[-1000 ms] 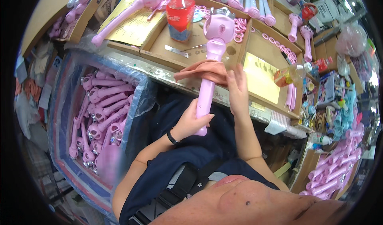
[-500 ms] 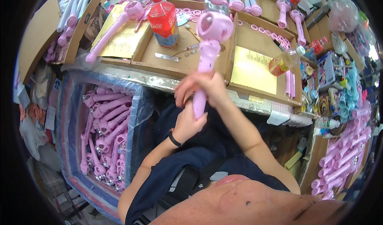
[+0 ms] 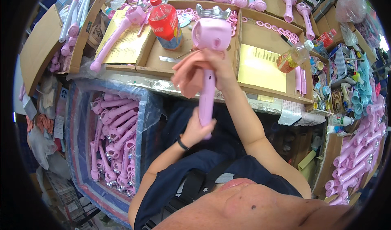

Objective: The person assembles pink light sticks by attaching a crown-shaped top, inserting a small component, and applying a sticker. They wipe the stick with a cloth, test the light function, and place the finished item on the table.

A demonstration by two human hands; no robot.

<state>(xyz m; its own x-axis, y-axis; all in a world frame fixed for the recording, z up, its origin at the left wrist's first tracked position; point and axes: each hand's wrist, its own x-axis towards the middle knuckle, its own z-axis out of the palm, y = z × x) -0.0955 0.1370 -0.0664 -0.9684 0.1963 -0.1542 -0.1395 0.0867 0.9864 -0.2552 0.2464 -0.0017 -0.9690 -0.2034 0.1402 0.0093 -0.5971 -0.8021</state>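
Observation:
A pink plastic toy wand (image 3: 212,32) stands nearly upright in front of me, its round hollow head topped by a silver crown (image 3: 213,12). My left hand (image 3: 198,128), with a dark band at the wrist, is closed around the lower end of the handle. Higher up, just under the head, my right hand (image 3: 215,65) wraps across the handle. Its fingers are smeared by motion, and they hide the neck of the wand. Another pink wand (image 3: 116,40) lies on a yellow printed sheet at the left of the bench.
A plastic-lined bin (image 3: 142,124) of pink wands stands at my left. Shallow cardboard trays (image 3: 195,70) on the bench hold pink rings (image 3: 271,26), a red-labelled bottle (image 3: 165,24) and a clear bottle (image 3: 294,57). More pink handles (image 3: 356,160) are piled at the right.
The wand has turned about its length, and its crown now shows clearly. My right hand has slid up the handle toward the head; my left hand is slightly lower.

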